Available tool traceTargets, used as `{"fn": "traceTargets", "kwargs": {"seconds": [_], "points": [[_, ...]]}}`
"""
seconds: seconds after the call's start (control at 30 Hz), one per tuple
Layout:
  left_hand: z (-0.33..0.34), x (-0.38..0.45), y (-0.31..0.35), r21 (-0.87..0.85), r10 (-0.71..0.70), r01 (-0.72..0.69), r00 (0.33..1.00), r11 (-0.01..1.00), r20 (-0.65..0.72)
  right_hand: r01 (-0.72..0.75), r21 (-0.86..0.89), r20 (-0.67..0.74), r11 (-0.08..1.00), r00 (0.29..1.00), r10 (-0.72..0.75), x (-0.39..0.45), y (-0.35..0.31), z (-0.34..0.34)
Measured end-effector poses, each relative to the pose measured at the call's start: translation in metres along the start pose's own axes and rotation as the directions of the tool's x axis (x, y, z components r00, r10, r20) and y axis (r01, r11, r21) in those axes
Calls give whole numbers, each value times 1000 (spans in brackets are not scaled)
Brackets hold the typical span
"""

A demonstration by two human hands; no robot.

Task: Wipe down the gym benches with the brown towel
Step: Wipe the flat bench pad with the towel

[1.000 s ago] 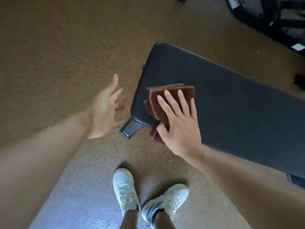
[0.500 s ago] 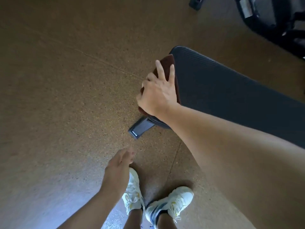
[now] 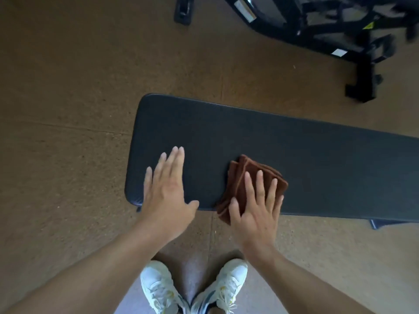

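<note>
bench pad: black, fine woven/textured grain, slight sheen on the near-left corner
towel: dark reddish brown, plain, no print; folded layers show as darker lines
floor: tan-brown, dense dark speckle all over; near strip between the feet reads pale grey-lilac
shoes: 2, white, white laces, faint yellow flecks; the right one has a dark navy side stripe
far-right machine frame: black, with small white/silver label patches and 1 yellow tag
far small foot piece: black
bench foot, near right: dark grey-blue
</note>
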State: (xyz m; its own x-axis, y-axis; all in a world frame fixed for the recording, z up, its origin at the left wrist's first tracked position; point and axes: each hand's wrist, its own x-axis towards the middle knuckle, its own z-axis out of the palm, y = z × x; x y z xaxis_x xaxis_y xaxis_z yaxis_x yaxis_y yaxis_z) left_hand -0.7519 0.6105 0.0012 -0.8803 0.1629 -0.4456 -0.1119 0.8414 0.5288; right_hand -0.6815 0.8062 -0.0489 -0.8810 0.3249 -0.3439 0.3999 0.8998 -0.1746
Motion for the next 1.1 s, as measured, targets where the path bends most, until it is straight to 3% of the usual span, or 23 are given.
{"fn": "traceTargets", "kwargs": {"seconds": [0.1, 0.17, 0.3, 0.43, 0.7, 0.83, 0.97, 1.1], "points": [[15, 40, 26, 117, -33, 20, 993, 993, 111, -271, 157, -10, 950, 961, 276, 68, -18, -22], [28, 58, 40, 176, -96, 62, 976, 982, 195, -311, 166, -50, 936, 945, 323, 114, -28, -34], [49, 70, 53, 265, -198, 134, 952, 955, 232, -198, 34, -96, 980, 975, 201, 149, -25, -36], [52, 73, 56, 293, -244, 168, 938, 941, 245, 13, -27, -75, 1000, 997, -15, 169, -19, -45], [44, 73, 68, 349, -306, 198, 906, 916, 291, 251, -67, -47, 966, 966, -255, 203, -14, -57], [42, 69, 73, 366, -323, 207, 901, 907, 290, 344, 2, -98, 939, 935, -342, 138, 21, -48], [39, 69, 79, 382, -350, 226, 889, 896, 295, 455, -3, 23, 891, 890, -455, 24, 89, -28], [40, 69, 79, 387, -360, 236, 888, 891, 286, 445, 2, 58, 895, 894, -445, 76, 81, -40]]}}
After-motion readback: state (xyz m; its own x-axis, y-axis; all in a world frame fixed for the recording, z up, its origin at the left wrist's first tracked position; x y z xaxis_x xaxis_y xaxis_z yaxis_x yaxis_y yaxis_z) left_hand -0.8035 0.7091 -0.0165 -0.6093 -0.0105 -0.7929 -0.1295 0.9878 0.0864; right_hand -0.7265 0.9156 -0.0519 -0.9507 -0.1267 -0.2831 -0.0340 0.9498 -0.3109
